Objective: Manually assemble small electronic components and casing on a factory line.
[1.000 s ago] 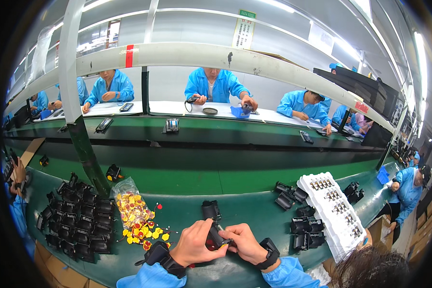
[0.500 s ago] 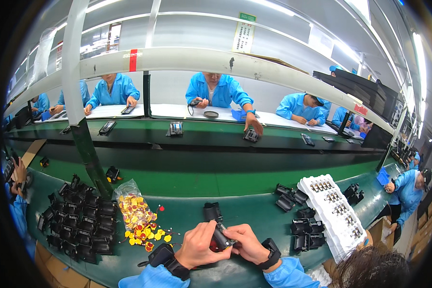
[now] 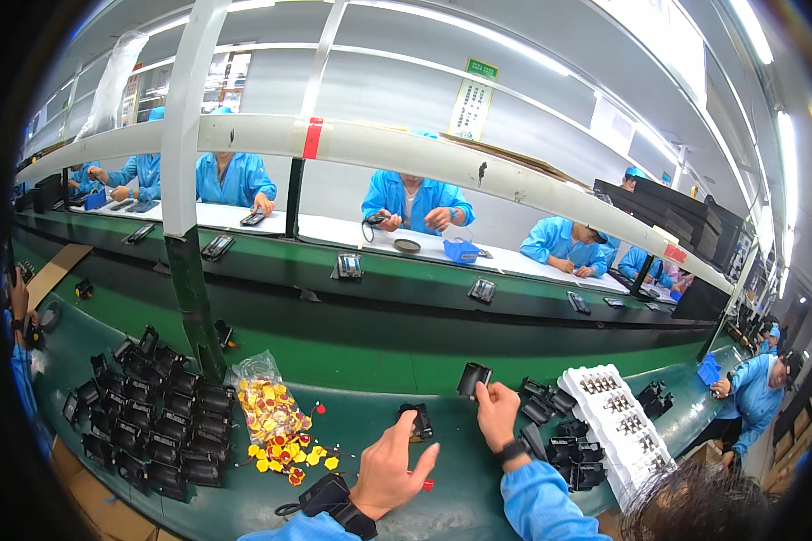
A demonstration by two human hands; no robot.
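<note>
My right hand is closed on a black plastic housing, held up over the bench's far edge. My left hand is open over the bench, thumb and fingers apart, with nothing seen in it. Just beyond its fingertips a second black housing lies on the green bench top; the fingers overlap it in the picture, and whether they touch it I cannot tell. A small red piece shows beside my left thumb. Left of that hand lie loose yellow and red discs, some with thin wires, beside a clear bag of more discs.
Many black housings crowd the bench's left side. At right, more housings lie beside a white foam tray holding rows of small metal parts. A post rises at left. Beyond runs a green conveyor with devices; co-workers in blue sit opposite.
My hands have come apart. The right has carried a housing up and rightward, while the left has opened. Across the conveyor, a co-worker's hand has drawn back from a device. The whole view has shifted.
</note>
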